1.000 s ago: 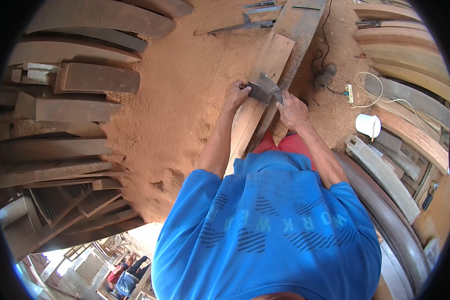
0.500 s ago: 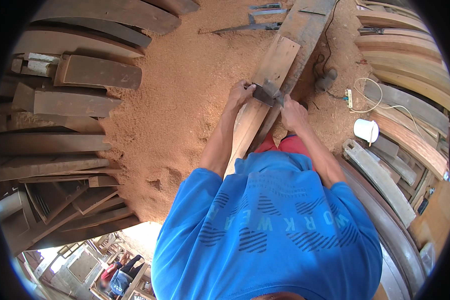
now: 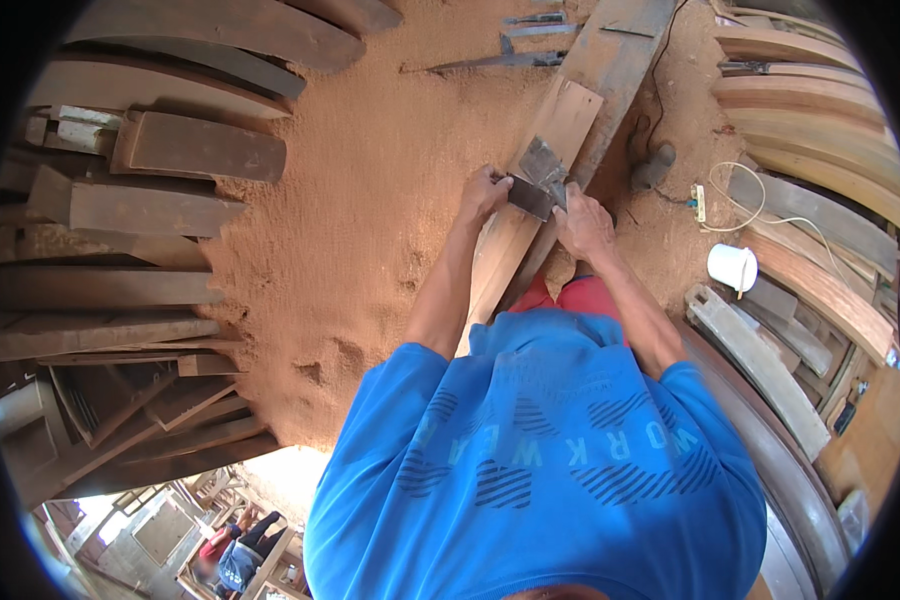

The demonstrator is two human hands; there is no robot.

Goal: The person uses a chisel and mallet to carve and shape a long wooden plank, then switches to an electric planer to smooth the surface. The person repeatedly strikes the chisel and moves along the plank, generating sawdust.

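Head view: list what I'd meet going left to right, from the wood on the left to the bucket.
Dark boards → left hand → dark flat plate → right hand → socket strip → white bucket.

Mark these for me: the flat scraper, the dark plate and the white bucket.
Flat scraper [image 3: 542, 162]: head view, on the middle of its blade.
Dark plate [image 3: 529, 198]: head view, on its flat face.
White bucket [image 3: 730, 266]: head view, on its side wall.
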